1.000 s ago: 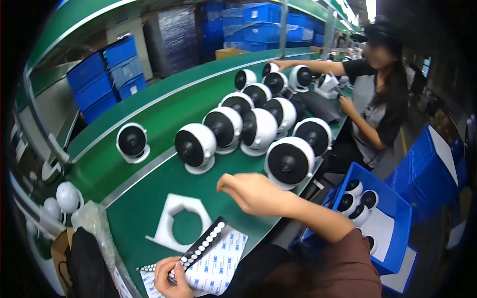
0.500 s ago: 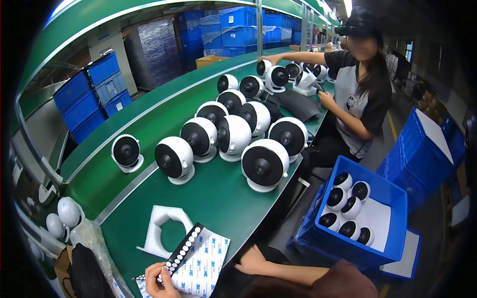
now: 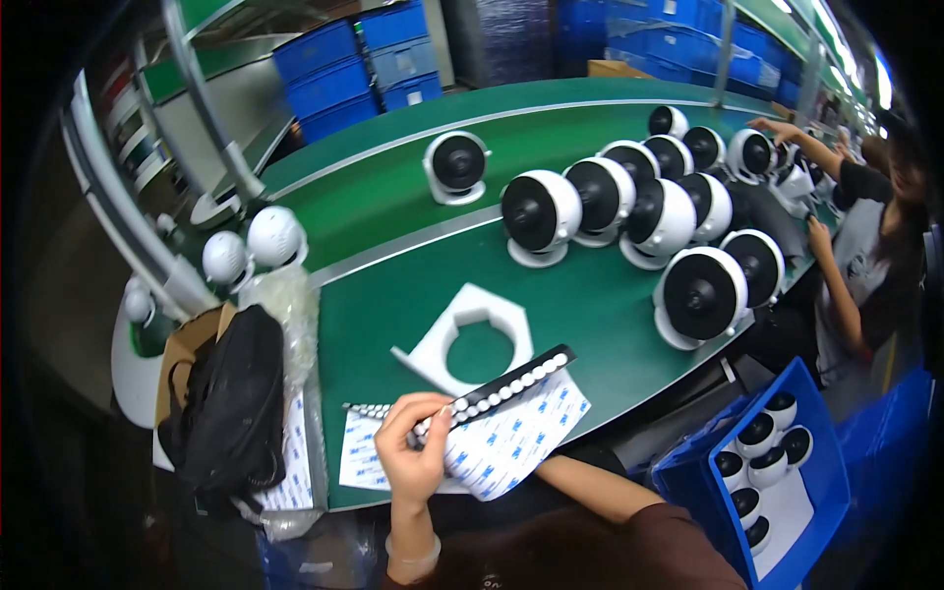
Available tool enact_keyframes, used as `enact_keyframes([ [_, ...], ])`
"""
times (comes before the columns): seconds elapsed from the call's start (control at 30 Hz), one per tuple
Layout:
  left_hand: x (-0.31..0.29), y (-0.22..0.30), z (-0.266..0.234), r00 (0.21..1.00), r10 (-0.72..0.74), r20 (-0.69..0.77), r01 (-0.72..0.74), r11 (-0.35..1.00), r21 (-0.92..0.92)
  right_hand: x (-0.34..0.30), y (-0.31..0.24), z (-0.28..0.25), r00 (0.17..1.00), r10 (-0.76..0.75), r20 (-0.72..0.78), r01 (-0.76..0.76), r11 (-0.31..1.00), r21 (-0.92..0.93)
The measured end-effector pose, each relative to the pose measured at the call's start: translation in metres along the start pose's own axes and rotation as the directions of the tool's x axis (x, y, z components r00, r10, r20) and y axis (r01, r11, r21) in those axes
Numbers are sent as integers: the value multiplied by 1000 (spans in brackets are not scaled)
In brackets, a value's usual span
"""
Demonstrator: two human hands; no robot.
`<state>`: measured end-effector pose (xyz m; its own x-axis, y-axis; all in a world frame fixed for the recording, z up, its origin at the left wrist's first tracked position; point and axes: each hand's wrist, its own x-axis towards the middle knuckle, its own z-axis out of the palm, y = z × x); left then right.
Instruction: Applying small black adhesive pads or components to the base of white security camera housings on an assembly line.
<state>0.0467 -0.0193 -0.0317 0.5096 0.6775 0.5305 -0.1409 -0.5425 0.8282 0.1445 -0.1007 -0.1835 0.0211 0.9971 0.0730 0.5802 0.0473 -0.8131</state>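
At left hand (image 3: 413, 454) | dotted black strip (image 3: 508, 385) | long axis slanting away-right

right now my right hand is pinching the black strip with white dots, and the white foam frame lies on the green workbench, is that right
Wrong hand: the head view shows the left hand pinching the black strip with white dots; the right hand is hidden from sight. The white foam frame does lie on the green workbench.
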Motion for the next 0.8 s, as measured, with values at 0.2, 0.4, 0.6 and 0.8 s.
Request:
enact_keyframes([
  [0.2,-3,10,5,999,6,49,-6,1000,-11,-49,42,46,952,121,283,-76,983,-166],
  [0.4,-1,8,6,998,16,55,-16,1000,-11,-18,77,-46,979,-19,-205,45,991,124],
  [0.6,2,4,7,997,7,73,-5,1000,-28,-58,70,-43,993,-39,-108,-2,934,-358],
  [0.8,1,6,6,995,11,100,-10,1000,-9,-109,-17,-63,903,343,258,-181,850,-495],
])
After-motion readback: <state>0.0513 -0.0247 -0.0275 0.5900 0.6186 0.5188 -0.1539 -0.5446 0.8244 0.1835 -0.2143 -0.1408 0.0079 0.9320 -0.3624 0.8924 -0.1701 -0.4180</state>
